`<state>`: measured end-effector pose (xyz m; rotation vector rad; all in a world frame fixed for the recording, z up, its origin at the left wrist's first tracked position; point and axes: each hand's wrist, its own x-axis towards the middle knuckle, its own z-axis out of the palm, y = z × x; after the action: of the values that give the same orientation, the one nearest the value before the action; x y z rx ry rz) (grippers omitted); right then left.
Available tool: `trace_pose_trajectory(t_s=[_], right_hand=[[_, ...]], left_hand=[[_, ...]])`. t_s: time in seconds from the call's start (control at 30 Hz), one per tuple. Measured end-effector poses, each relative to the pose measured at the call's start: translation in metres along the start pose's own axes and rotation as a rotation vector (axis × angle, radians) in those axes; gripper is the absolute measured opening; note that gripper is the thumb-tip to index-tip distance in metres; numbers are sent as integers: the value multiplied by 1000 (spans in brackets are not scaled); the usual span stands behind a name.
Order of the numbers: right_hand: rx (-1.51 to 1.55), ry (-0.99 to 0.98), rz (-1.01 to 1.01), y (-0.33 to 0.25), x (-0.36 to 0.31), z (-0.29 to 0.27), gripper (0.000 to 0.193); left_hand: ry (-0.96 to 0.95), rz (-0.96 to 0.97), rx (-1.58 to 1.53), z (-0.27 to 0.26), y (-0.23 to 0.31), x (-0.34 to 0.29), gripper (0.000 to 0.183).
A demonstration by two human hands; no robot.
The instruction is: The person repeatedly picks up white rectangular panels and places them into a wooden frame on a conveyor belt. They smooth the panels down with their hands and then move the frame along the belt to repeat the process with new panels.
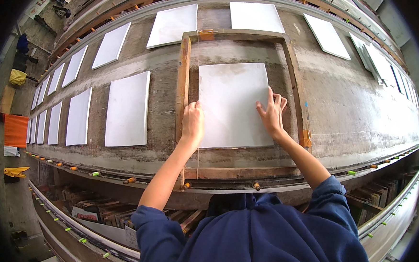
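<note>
A white rectangular panel, like a blank stretched canvas, lies on the long table inside a wooden frame. Faint greyish smudges mark its upper part. My left hand is closed at the panel's left edge, fingers curled, between it and the frame's left bar. At the opposite edge, my right hand has its index finger stretched along the side and its thumb apart over the surface. The other right fingers bend outward toward the frame's right bar. Orange tape wraps part of that bar.
Several similar white panels lie in two rows on the stained table, with more at the right. Pegs in green and orange line its near rail. Wooden frames are stored below. An orange cloth hangs at far left.
</note>
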<state>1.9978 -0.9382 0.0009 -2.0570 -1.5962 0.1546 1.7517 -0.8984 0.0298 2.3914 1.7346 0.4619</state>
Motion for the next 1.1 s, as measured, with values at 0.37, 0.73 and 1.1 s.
trace_pose_trajectory(t_s=[0.37,0.73,1.1], right_hand=[[-182,-91,-325,5,13,4,60],[-171,-149,-458,-15,90,29,62],[-158,88,-371,-34,164,85,59]], left_hand=[[-118,122,130,14,18,-13,87],[-31,208,78,46,27,86,77],[185,139,99,88,29,167,62]])
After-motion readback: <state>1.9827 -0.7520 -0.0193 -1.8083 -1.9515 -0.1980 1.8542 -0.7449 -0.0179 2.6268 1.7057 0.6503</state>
